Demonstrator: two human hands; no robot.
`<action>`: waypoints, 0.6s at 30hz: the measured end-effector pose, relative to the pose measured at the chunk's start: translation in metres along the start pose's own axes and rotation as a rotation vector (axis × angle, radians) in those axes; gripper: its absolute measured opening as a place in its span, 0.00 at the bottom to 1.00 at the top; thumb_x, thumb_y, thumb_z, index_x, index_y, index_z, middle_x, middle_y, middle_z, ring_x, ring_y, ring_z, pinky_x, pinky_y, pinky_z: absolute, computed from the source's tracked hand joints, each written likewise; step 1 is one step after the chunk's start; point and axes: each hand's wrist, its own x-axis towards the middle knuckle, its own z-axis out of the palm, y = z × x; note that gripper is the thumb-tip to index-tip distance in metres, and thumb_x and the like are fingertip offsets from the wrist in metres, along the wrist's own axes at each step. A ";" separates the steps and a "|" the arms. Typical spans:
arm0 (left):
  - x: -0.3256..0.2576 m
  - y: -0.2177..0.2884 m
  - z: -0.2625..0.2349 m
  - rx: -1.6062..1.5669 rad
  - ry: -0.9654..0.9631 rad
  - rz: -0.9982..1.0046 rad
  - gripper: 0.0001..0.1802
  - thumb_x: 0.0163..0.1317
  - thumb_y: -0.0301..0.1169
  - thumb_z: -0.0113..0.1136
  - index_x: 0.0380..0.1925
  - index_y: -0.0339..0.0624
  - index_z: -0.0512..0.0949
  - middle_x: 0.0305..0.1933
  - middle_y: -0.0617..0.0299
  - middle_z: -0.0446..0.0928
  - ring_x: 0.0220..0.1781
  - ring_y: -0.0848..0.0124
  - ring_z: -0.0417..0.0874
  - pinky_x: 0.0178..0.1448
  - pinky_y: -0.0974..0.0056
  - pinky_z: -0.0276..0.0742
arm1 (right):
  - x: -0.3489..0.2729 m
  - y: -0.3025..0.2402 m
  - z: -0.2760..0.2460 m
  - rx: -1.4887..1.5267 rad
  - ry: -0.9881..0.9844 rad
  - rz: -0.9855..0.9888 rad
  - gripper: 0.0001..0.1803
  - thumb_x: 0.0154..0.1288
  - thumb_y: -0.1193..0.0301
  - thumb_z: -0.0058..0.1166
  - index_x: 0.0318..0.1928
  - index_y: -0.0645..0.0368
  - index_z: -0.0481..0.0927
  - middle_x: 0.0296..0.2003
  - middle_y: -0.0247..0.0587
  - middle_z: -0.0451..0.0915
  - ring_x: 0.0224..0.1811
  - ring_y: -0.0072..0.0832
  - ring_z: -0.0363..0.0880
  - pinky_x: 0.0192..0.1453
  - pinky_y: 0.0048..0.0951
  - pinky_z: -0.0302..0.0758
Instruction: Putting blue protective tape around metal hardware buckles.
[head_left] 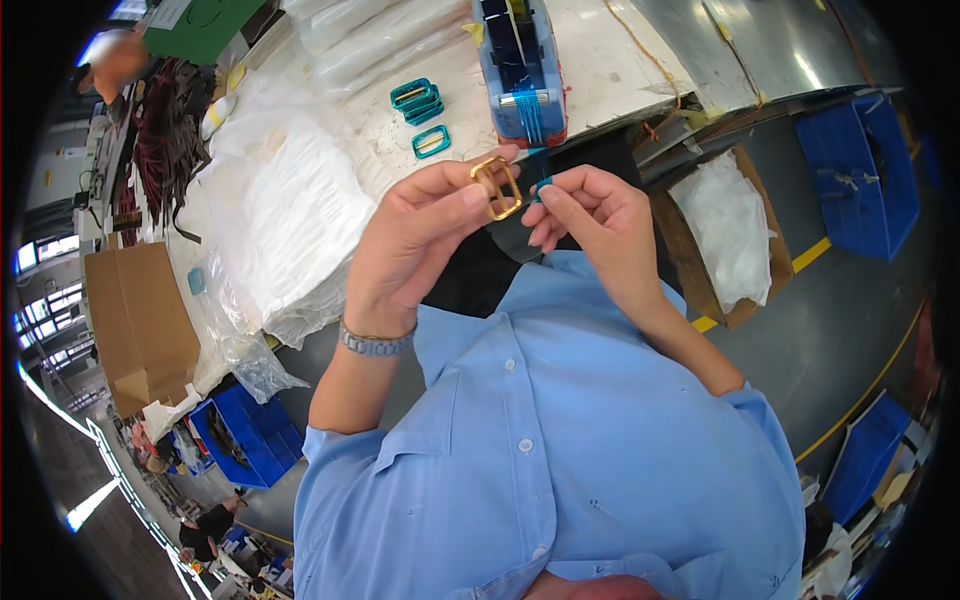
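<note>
Between the thumb and fingers of my left hand (425,215) is a gold metal buckle (497,190), a rounded rectangular frame with a bar. My right hand (605,215), close beside it, pinches a short piece of blue tape (543,187). Just beyond the hands stands a blue tape dispenser (520,75), with blue tape over its front edge. Left of the dispenser, a stack of buckles (417,100) edged in blue-green lies on the table. One more blue-green-edged buckle (431,142) lies on its own, nearer to my left hand.
A white, plastic-wrapped pile (290,220) covers the table's left side. Clear plastic bags (370,35) lie at the back. A carton (725,240) with white bags stands at right, near a blue bin (865,175). Cardboard (140,320) and another blue bin (262,435) are at left.
</note>
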 end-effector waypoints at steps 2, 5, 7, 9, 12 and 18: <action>0.008 -0.010 0.004 0.040 -0.017 0.003 0.12 0.73 0.29 0.67 0.51 0.34 0.84 0.72 0.41 0.77 0.73 0.54 0.79 0.77 0.48 0.75 | 0.000 0.001 0.000 0.039 -0.020 -0.001 0.07 0.80 0.75 0.57 0.49 0.69 0.82 0.37 0.45 0.89 0.34 0.25 0.89 0.39 0.24 0.84; 0.013 -0.012 0.011 0.072 0.021 -0.092 0.10 0.74 0.30 0.67 0.49 0.35 0.85 0.65 0.45 0.83 0.65 0.61 0.85 0.74 0.52 0.78 | -0.002 -0.003 0.001 0.041 -0.013 0.001 0.07 0.80 0.77 0.55 0.50 0.71 0.81 0.38 0.46 0.89 0.36 0.25 0.89 0.40 0.24 0.85; 0.016 -0.012 0.015 0.145 0.047 -0.038 0.09 0.75 0.30 0.67 0.47 0.35 0.85 0.60 0.48 0.86 0.59 0.64 0.87 0.70 0.54 0.80 | -0.002 -0.002 -0.001 0.053 -0.015 -0.003 0.07 0.80 0.78 0.55 0.50 0.71 0.81 0.38 0.46 0.89 0.36 0.24 0.89 0.41 0.24 0.85; 0.019 -0.011 0.020 0.155 0.077 -0.056 0.09 0.75 0.30 0.67 0.46 0.35 0.85 0.60 0.48 0.86 0.59 0.64 0.86 0.70 0.55 0.79 | -0.002 -0.001 -0.003 0.063 -0.020 -0.007 0.08 0.80 0.78 0.54 0.51 0.71 0.81 0.38 0.46 0.89 0.36 0.24 0.89 0.41 0.24 0.85; 0.023 -0.012 0.019 0.154 0.098 -0.060 0.08 0.75 0.30 0.67 0.45 0.36 0.84 0.59 0.50 0.86 0.59 0.66 0.86 0.69 0.55 0.79 | -0.002 -0.002 -0.004 0.049 -0.029 -0.015 0.07 0.80 0.79 0.54 0.51 0.71 0.81 0.38 0.45 0.89 0.36 0.24 0.89 0.41 0.24 0.86; 0.023 -0.014 0.018 0.143 0.098 -0.051 0.08 0.75 0.31 0.67 0.43 0.37 0.84 0.51 0.58 0.87 0.54 0.71 0.85 0.69 0.56 0.78 | -0.003 -0.003 -0.005 0.051 -0.021 -0.001 0.08 0.80 0.78 0.54 0.51 0.71 0.82 0.38 0.44 0.89 0.36 0.23 0.89 0.42 0.23 0.86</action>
